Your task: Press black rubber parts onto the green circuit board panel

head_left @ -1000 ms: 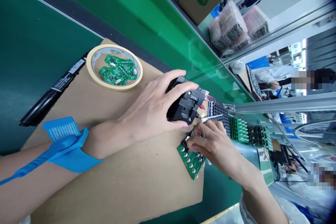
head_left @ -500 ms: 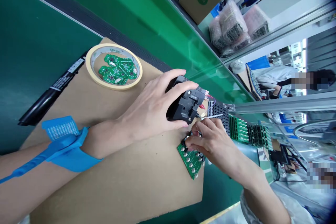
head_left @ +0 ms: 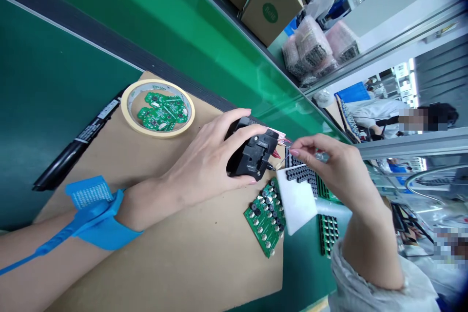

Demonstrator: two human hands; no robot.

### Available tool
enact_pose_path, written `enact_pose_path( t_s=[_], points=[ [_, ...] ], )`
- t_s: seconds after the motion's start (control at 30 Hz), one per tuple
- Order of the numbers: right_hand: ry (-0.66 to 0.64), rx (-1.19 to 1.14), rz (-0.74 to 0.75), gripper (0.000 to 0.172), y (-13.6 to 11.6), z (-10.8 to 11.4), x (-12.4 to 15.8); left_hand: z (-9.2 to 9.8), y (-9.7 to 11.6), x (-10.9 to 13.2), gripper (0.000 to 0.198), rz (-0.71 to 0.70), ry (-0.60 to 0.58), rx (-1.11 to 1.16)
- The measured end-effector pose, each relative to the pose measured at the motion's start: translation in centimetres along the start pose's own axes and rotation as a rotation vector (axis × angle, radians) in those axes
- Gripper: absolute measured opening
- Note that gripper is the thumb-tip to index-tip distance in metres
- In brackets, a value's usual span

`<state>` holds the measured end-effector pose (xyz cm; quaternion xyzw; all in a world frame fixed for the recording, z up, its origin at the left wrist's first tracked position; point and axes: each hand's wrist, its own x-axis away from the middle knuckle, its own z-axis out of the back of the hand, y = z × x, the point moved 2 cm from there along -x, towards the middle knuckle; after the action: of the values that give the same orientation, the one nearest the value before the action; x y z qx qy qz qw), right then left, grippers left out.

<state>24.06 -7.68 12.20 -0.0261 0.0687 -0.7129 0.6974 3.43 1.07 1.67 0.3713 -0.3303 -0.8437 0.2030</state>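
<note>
My left hand (head_left: 210, 158) is wrapped over a black plastic housing (head_left: 256, 153), which rests above the cardboard sheet (head_left: 175, 248). Thumb and fingers grip its sides. At the housing's right end, red wires (head_left: 277, 154) stick out. My right hand (head_left: 332, 165) is raised just right of them, its thumb and forefinger pinched on what looks like a thin wire (head_left: 284, 159). Below both hands lies a green circuit board (head_left: 266, 222) with white components and several black round caps on part of it. Beside it sits a white pad (head_left: 298, 202) under rows of black round caps (head_left: 303, 174).
A masking tape roll (head_left: 126, 116) encircles green circuit boards (head_left: 164, 111), near a black marker (head_left: 78, 144). More boards (head_left: 329, 234) stand at the right. Cardboard boxes (head_left: 272, 5) and bubble-wrapped stacks (head_left: 310, 46) are behind the green ledge. Another person (head_left: 376, 114) sits beyond.
My right hand has left the circuit board and moved up and right to the wire ends, uncovering the board and the white pad. My left hand still holds the housing. The view has shifted slightly.
</note>
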Motion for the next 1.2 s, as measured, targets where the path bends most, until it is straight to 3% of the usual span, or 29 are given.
enact_pose_path(
  t_s=[0.13,0.37,0.5,0.6,0.8,1.07,1.2],
  points=[
    [0.042,-0.076,-0.060,0.033,-2.1,-0.7,0.9,0.0,0.0,0.0,0.080,-0.007,0.007,0.003],
    [-0.044,-0.374,-0.336,0.020,-4.3,-6.3,10.2,-0.1,0.0,0.0,0.076,-0.009,0.017,0.010],
    [0.077,-0.392,-0.430,0.018,-4.8,-9.4,13.0,0.0,0.0,-0.2,0.074,-0.006,0.010,0.005],
    [0.106,-0.336,-0.460,0.015,-5.4,-10.3,12.9,0.0,0.0,-0.2,0.071,-0.005,0.008,-0.001],
    [0.047,-0.308,-0.359,0.007,-5.4,-9.8,11.8,-0.1,0.0,-0.2,0.076,-0.010,0.013,-0.003],
    [0.002,-0.334,-0.407,0.008,-4.8,-9.4,12.1,0.0,-0.1,-0.2,0.069,-0.027,0.008,-0.002],
    [0.082,-0.395,-0.425,0.010,-4.7,-9.3,12.3,0.0,0.0,-0.2,0.065,-0.039,0.010,0.005]
  ],
)
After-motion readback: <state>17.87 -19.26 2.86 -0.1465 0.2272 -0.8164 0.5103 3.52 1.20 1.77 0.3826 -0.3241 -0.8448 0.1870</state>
